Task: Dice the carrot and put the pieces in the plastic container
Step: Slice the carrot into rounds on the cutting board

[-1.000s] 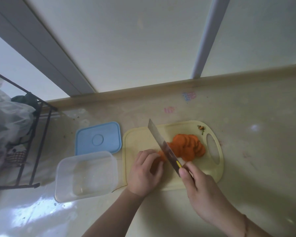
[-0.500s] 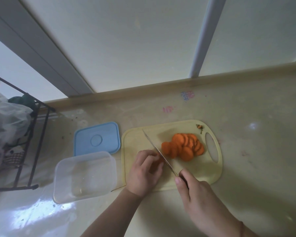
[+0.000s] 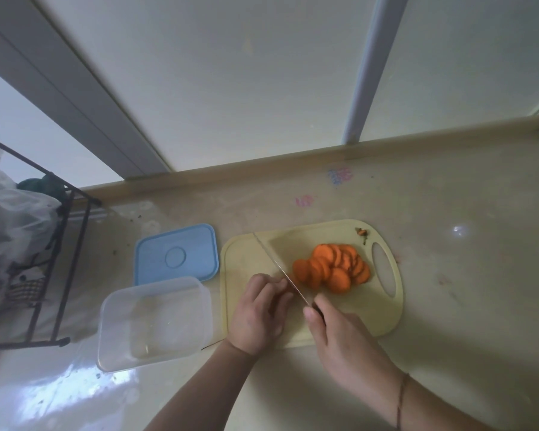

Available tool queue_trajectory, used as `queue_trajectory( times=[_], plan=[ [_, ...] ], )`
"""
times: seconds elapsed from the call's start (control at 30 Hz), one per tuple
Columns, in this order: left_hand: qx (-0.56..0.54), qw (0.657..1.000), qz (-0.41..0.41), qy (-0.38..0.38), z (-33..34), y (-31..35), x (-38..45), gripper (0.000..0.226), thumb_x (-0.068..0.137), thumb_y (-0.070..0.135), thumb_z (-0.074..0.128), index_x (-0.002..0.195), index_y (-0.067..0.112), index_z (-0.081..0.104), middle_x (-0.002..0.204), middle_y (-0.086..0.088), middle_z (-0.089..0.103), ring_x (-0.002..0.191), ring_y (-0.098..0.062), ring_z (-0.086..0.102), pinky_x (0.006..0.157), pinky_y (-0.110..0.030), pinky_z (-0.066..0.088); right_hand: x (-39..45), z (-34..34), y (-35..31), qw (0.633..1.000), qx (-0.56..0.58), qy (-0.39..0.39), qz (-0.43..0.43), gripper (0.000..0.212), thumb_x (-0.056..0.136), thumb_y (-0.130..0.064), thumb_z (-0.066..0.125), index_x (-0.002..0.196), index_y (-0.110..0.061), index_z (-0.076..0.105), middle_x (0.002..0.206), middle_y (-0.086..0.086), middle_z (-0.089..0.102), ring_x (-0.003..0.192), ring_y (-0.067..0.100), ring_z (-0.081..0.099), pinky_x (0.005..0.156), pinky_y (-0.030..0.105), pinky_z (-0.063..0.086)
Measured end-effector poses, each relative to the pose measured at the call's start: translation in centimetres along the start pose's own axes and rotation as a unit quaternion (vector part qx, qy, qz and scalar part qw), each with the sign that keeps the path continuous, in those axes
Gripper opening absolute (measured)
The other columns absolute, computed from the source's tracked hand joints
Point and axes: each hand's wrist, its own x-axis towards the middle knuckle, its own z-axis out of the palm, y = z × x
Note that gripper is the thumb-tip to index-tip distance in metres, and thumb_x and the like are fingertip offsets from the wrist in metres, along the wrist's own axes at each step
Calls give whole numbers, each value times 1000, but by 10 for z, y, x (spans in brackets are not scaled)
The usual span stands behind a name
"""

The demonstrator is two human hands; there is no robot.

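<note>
Head view: two hands work over one pale yellow cutting board [image 3: 349, 318] on the glossy beige table [image 3: 467, 275]. The right hand [image 3: 339, 343] has its fingers curled round the handle of a single knife [image 3: 280, 269], whose thin blade runs edge-down across the board from its far left corner toward the person. The left hand [image 3: 259, 309] sits just left of the blade with its fingers bent down on the board; whether they hold a remaining piece of carrot underneath I cannot tell. Right of the blade lies one heap of carrot slices [image 3: 333, 269], overlapping orange rounds, roughly a dozen though the overlaps stop an exact count. One small carrot top scrap [image 3: 362, 234] lies at the far corner by the board's handle hole. Left of the board stands one clear plastic container [image 3: 156, 321], no carrot in it, and behind it, touching its far edge, lies one blue lid [image 3: 176, 253]. At the far left is one black wire rack [image 3: 59, 259] with a clear plastic bag [image 3: 10, 219]. Two smudged marks, one pink [image 3: 304, 200] and one bluish [image 3: 340, 175], show on the table; neither is readable.
</note>
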Motion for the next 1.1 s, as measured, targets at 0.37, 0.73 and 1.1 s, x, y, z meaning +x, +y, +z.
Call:
queue_trajectory(
  times=[0.37, 0.73, 1.1],
  plan=[
    [15, 1000, 23, 3, -1, 6, -3, 17, 92, 15, 69, 107, 10, 64, 100, -3, 54, 86, -23, 61, 74, -34, 54, 18, 15, 8, 1000, 4, -7, 25, 32, 99, -52, 25, 89, -25, 39, 74, 1, 56, 76, 27, 57, 67, 42, 43],
    [50, 998, -33, 22, -6, 12, -6, 26, 83, 5, 77, 108, 8, 71, 107, -2, 63, 95, -23, 62, 85, -32, 53, -11, -10, 7, 998, 63, 11, 27, 34, 97, -48, 35, 79, -20, 39, 58, -3, 51, 51, 15, 46, 52, 31, 33],
    [37, 998, -46, 15, -9, 9, -6, 17, 86, 9, 78, 102, 4, 75, 104, -5, 67, 95, -21, 64, 84, -32, 54, -31, -17, -6, 1000, 20, -12, 13, 30, 96, -53, 29, 86, -25, 36, 66, -14, 54, 59, 13, 47, 58, 34, 33]
  ],
)
